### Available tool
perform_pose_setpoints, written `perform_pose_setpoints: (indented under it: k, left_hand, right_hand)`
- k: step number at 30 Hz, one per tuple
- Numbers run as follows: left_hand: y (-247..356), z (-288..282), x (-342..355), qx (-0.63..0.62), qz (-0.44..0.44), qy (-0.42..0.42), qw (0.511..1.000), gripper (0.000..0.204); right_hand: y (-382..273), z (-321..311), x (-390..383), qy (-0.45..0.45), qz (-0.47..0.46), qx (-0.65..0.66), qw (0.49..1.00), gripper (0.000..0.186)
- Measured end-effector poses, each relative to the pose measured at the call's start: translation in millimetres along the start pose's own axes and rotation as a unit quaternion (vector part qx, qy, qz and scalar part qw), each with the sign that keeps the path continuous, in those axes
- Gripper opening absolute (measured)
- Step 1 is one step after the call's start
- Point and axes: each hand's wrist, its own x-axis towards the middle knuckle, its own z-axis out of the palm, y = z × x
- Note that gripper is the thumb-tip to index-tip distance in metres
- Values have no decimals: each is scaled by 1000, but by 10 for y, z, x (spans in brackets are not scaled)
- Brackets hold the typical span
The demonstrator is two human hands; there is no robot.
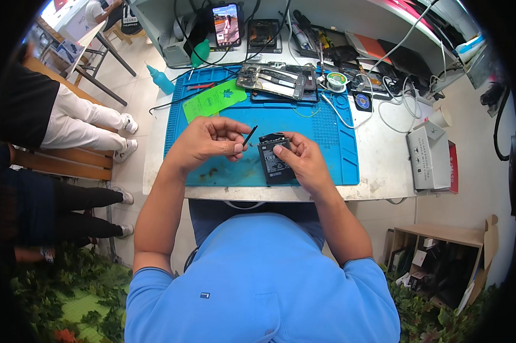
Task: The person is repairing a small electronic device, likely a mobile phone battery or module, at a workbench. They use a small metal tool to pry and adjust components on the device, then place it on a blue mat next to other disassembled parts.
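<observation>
Right hand (306, 162) gripping black battery (275, 166), left hand (205, 143) pinching thin black strip (250, 135), wooden cabinet (441, 234) holding small boxes (420, 258)

Holding a black battery (274, 164) in the right hand (304, 160) and a thin dark strip (250, 135) in the left hand (206, 142), over a blue mat (229, 174) near the tabletop's (389, 166) front edge. With an opened phone (278, 82) nearer the back edge, a blue bottle (160, 79) by the left edge and a white box (424, 157) by the right.
</observation>
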Motion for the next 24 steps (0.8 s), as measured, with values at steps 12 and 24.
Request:
perform_pose_setpoints:
  k: [12,24]
  left_hand:
    - [-130,-67,75,-54,-32,-4,998,27]
    - [4,-1,199,7,18,-45,999,52]
  right_hand:
    - [-56,-20,5,-13,39,-25,999,35]
    - [-45,-12,14,-20,48,-45,998,36]
